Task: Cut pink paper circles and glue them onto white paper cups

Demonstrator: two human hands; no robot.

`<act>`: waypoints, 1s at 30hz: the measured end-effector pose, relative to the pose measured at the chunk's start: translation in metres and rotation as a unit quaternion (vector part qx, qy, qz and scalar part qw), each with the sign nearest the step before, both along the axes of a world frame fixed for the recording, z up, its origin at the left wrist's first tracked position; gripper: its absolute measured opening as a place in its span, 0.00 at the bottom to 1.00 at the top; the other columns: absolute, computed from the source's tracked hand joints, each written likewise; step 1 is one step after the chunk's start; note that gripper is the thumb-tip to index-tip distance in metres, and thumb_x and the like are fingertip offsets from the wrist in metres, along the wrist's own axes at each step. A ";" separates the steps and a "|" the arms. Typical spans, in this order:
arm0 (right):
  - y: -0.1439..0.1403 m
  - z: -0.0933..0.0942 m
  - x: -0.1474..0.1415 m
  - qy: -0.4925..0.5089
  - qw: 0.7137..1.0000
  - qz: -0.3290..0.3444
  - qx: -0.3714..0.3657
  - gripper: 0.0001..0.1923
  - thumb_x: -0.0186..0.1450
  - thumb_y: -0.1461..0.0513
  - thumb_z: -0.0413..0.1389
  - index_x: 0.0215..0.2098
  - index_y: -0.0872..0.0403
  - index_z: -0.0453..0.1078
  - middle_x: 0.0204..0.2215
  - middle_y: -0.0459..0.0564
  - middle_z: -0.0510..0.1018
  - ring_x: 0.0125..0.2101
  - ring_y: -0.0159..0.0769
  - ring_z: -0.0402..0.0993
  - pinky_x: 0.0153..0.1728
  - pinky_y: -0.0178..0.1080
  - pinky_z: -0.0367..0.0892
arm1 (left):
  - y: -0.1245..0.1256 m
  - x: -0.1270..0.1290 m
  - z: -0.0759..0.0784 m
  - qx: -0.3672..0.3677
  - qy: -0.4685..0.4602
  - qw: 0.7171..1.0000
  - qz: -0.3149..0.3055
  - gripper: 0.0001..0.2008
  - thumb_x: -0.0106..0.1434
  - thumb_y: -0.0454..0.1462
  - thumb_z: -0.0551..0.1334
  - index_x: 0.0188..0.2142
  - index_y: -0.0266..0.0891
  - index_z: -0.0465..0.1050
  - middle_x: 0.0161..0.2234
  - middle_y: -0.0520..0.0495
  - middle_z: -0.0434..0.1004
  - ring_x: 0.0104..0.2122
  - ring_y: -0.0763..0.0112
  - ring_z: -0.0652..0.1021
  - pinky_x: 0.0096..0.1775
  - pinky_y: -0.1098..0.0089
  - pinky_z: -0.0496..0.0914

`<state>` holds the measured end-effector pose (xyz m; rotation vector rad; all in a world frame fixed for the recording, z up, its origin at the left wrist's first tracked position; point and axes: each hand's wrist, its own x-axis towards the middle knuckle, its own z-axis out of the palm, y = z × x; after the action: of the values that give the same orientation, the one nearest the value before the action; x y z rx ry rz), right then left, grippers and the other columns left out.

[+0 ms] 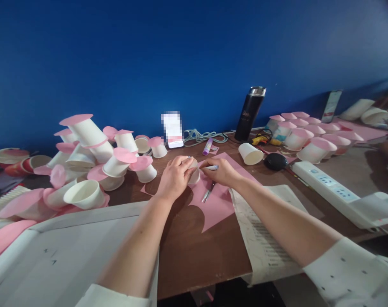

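Observation:
My left hand (174, 177) presses a white paper cup (194, 174) upside down on a pink paper sheet (216, 200) on the brown table (187, 251). My right hand (221, 171) holds a pen (211, 167), its tip against the cup's side. Scissors (208, 192) lie on the pink sheet just below my right hand. The sheet has curved cut-outs along its left edge.
A heap of white cups with pink discs (94, 162) lies at the left, another group (309, 136) at the right. A loose cup (250, 153), glue stick (208, 146), black flask (253, 113), phone (172, 129), power strip (328, 185) and white boards (68, 251) surround my hands.

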<state>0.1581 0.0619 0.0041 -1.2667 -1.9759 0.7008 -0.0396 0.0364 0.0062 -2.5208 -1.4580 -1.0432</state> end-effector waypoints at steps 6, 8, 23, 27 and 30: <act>0.021 0.010 -0.005 0.038 0.993 -0.020 -0.109 0.03 0.56 0.62 0.58 0.29 0.54 0.71 0.15 0.42 0.72 0.18 0.30 0.68 0.19 0.31 0.62 | -0.001 0.000 0.003 -0.013 0.009 1.000 -0.001 0.17 0.68 0.42 0.55 0.54 0.44 0.70 0.50 0.45 0.72 0.50 0.61 0.72 0.53 0.59 0.67; 0.029 0.011 -0.005 0.059 0.989 -0.010 -0.134 0.03 0.56 0.63 0.58 0.28 0.54 0.70 0.13 0.41 0.69 0.15 0.29 0.66 0.16 0.31 0.60 | -0.001 0.000 0.003 -0.010 0.011 1.000 0.003 0.17 0.68 0.43 0.54 0.54 0.45 0.71 0.50 0.45 0.72 0.50 0.61 0.72 0.53 0.60 0.67; 0.078 0.000 -0.022 0.174 0.960 0.033 -0.217 0.17 0.56 0.54 0.65 0.22 0.57 0.66 0.16 0.42 0.70 0.15 0.23 0.61 0.17 0.29 0.59 | 0.002 0.000 0.001 0.009 0.035 0.999 0.024 0.18 0.67 0.45 0.55 0.53 0.45 0.71 0.51 0.45 0.73 0.50 0.60 0.73 0.52 0.57 0.67; 0.083 -0.002 -0.033 0.149 0.962 0.050 -0.224 0.17 0.57 0.55 0.64 0.21 0.56 0.65 0.16 0.42 0.69 0.16 0.25 0.62 0.18 0.30 0.60 | 0.002 -0.001 0.001 0.005 0.039 0.999 0.024 0.18 0.67 0.44 0.55 0.54 0.45 0.70 0.51 0.45 0.73 0.49 0.60 0.73 0.52 0.58 0.66; 0.085 -0.002 -0.040 0.110 0.966 0.067 -0.224 0.14 0.59 0.57 0.61 0.22 0.55 0.65 0.15 0.41 0.68 0.16 0.26 0.62 0.19 0.31 0.60 | 0.001 -0.001 0.002 -0.001 0.038 0.999 0.021 0.18 0.67 0.44 0.55 0.54 0.46 0.70 0.51 0.45 0.72 0.50 0.60 0.72 0.52 0.58 0.66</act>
<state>0.1176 0.1467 0.0024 -1.2447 -1.7881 1.3538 -0.0406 0.0377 0.0082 -2.4902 -1.4848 -0.9288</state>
